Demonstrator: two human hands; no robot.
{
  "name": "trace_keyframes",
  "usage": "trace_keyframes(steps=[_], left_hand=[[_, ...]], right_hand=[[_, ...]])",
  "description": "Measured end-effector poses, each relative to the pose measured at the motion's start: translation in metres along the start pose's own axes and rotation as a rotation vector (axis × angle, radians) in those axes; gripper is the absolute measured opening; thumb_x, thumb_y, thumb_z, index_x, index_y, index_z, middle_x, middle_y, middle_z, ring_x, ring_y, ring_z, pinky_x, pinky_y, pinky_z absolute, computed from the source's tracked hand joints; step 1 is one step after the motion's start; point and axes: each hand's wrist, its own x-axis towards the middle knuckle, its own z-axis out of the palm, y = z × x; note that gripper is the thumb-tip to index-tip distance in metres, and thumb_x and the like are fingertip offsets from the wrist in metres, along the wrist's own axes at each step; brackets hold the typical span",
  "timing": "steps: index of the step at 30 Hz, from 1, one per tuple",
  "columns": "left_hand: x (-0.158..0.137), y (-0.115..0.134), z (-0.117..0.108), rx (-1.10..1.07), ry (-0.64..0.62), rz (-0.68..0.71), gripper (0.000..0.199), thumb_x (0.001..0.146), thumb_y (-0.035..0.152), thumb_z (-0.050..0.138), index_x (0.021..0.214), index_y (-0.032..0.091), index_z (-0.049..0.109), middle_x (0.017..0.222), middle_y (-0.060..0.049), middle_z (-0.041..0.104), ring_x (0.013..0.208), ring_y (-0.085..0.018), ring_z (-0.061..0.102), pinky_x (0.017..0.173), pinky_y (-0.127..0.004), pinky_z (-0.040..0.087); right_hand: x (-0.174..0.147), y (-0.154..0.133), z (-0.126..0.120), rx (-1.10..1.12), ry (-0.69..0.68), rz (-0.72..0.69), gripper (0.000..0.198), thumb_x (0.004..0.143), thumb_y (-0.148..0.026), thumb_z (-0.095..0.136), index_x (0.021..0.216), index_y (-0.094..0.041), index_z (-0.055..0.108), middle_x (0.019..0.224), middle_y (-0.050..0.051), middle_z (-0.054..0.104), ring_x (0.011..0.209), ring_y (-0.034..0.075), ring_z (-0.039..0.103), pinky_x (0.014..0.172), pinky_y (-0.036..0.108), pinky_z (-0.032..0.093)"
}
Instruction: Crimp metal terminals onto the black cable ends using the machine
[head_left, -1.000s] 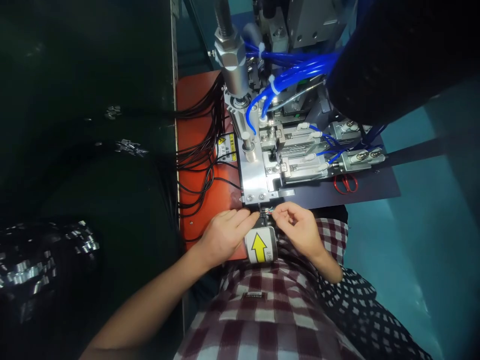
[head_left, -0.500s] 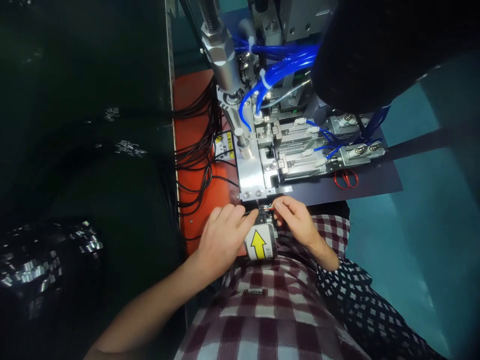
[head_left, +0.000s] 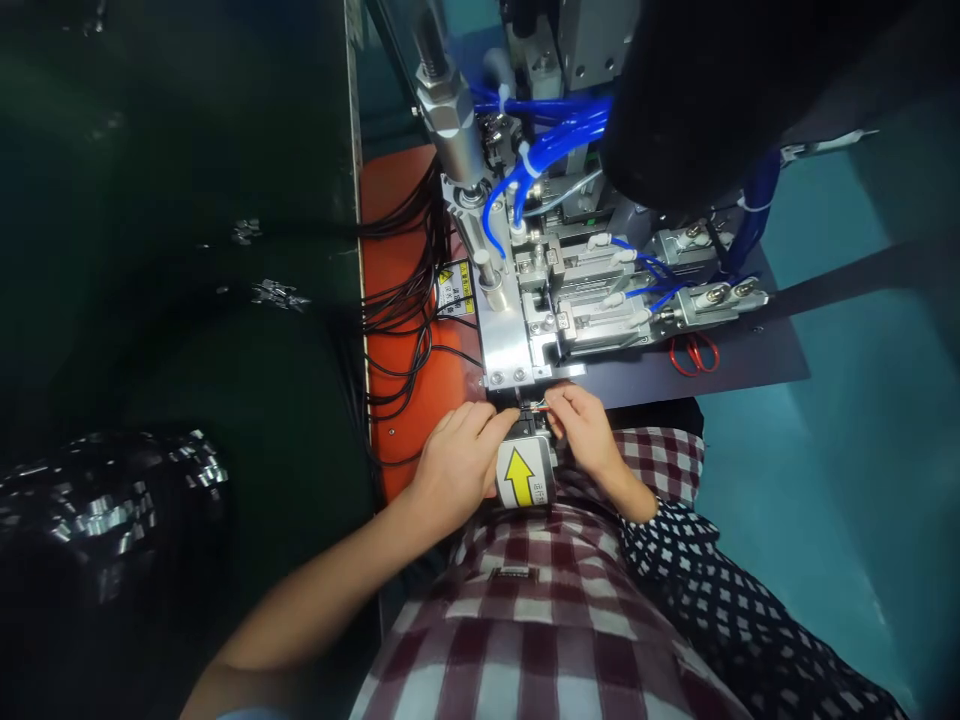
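My left hand [head_left: 461, 455] is closed at the front of the machine, its fingers bent and the index fingertip by the small dark fixture [head_left: 527, 425]. A thin black cable [head_left: 405, 462] runs in under this hand from the left, and its grip on the cable is mostly covered. Across from it, my right hand [head_left: 585, 430] pinches fine coloured wires [head_left: 543, 405], one of them orange-red. These wires reach the fixture, between the two hands. Just below lies a white label with a yellow arrow [head_left: 518, 478].
Pneumatic cylinders [head_left: 600, 325] with blue air hoses [head_left: 559, 140] stand behind the hands. Red-handled scissors [head_left: 694, 354] lie at the right of the base plate. Several black cables [head_left: 405, 330] cross the orange mat [head_left: 397, 240]. A large dark shape [head_left: 697, 100] covers the upper right.
The view has shifted slightly. The right hand has drawn a little closer to the fixture, with the wires still pinched. The left hand stays in about the same place.
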Motion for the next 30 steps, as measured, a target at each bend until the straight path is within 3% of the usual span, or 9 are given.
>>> trace_keyframes(steps=[2, 7, 17, 30], left_hand=[[0.0, -0.003, 0.0, -0.005, 0.04, -0.009, 0.029, 0.095, 0.013, 0.04, 0.114, 0.015, 0.062, 0.094, -0.008, 0.06, 0.087, -0.02, 0.057, 0.077, -0.032, 0.051], [0.002, -0.012, -0.001, 0.049, 0.111, -0.043, 0.016, 0.096, 0.02, 0.047, 0.097, 0.014, 0.062, 0.091, -0.009, 0.059, 0.087, -0.022, 0.053, 0.077, -0.035, 0.049], [0.007, -0.017, -0.002, 0.137, 0.085, 0.133, 0.022, 0.098, 0.015, 0.039, 0.089, 0.013, 0.059, 0.086, -0.01, 0.058, 0.081, -0.022, 0.049, 0.075, -0.035, 0.046], [0.007, -0.015, -0.001, 0.183, 0.011, 0.073, 0.018, 0.093, 0.009, 0.038, 0.09, 0.014, 0.055, 0.086, -0.01, 0.054, 0.083, -0.024, 0.051, 0.074, -0.037, 0.047]], right_hand=[[0.0, 0.001, -0.002, 0.053, -0.014, 0.032, 0.035, 0.09, -0.05, 0.054, 0.072, -0.02, 0.054, 0.058, -0.004, 0.048, 0.047, 0.01, 0.041, 0.048, 0.025, 0.036], [-0.003, -0.002, -0.002, 0.037, -0.052, -0.042, 0.034, 0.092, -0.051, 0.052, 0.084, -0.019, 0.059, 0.069, -0.002, 0.054, 0.053, 0.01, 0.047, 0.055, 0.025, 0.041], [-0.003, -0.011, 0.007, 0.064, -0.008, -0.028, 0.029, 0.084, -0.047, 0.063, 0.075, -0.021, 0.055, 0.065, -0.003, 0.054, 0.055, 0.012, 0.05, 0.055, 0.027, 0.045], [-0.003, -0.009, 0.009, 0.034, 0.025, -0.052, 0.028, 0.085, -0.046, 0.063, 0.076, -0.021, 0.056, 0.064, -0.002, 0.055, 0.056, 0.013, 0.05, 0.054, 0.027, 0.043]])
